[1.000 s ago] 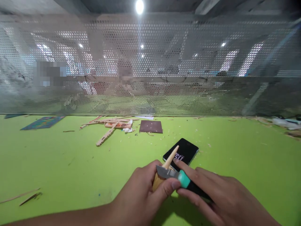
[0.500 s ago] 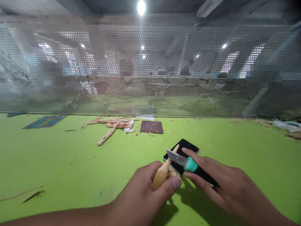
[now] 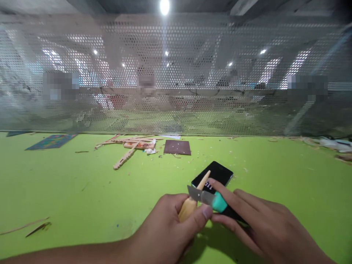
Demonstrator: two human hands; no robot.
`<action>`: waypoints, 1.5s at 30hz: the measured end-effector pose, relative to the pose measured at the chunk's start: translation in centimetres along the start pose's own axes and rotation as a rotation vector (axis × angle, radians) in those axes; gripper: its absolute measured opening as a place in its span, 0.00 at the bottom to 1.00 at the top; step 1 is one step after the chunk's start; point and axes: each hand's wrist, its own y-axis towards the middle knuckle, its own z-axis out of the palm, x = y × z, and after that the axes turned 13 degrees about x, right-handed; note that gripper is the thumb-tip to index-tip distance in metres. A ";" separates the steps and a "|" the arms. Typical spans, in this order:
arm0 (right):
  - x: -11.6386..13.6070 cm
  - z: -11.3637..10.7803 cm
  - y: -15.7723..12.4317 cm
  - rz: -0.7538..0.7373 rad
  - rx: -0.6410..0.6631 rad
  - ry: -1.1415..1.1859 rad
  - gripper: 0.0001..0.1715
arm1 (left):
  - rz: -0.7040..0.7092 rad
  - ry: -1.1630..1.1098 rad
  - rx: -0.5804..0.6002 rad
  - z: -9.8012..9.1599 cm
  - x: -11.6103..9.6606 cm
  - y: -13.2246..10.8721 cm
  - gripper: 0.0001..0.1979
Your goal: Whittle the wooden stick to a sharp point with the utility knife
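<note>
A pale piece of wood (image 3: 187, 209), carved to a narrow tapering tip, is gripped in my left hand (image 3: 170, 223), with the thumb across its near side. My right hand (image 3: 264, 220) is closed round a utility knife (image 3: 219, 202) with a teal and black handle. The knife's blade lies across the wood, just above my left thumb, where the narrow part begins. Behind the wood's tip a black smartphone (image 3: 220, 172) lies on the table, with white digits partly showing on its screen. My right index finger reaches out over the phone.
A brown square sheet (image 3: 177, 147) lies at mid-table on the green tabletop (image 3: 82, 198). Left of it is a pile of carved wooden sticks (image 3: 126, 156). Farther left lies a patterned mat (image 3: 52, 142). Wood shavings are scattered about. A perforated screen (image 3: 176, 113) stands along the back.
The knife blade has moved down the wood, toward my left thumb. Shavings that clung beside the wood no longer show. Digits now appear on the phone screen.
</note>
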 end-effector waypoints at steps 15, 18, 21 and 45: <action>-0.3 -0.6 0.9 -0.081 0.086 0.228 0.24 | 0.169 -0.120 0.102 0.1 -0.7 -0.3 0.19; 0.2 -1.3 1.2 -0.131 0.130 0.235 0.22 | 0.222 -0.070 0.108 0.2 -0.4 -0.1 0.16; 0.6 -1.4 1.2 -0.135 0.108 0.180 0.23 | 0.239 0.085 0.047 0.1 0.0 0.1 0.14; -0.2 -0.5 0.8 -0.030 -0.083 0.114 0.25 | 0.159 0.251 -0.087 -0.3 -0.2 -0.4 0.18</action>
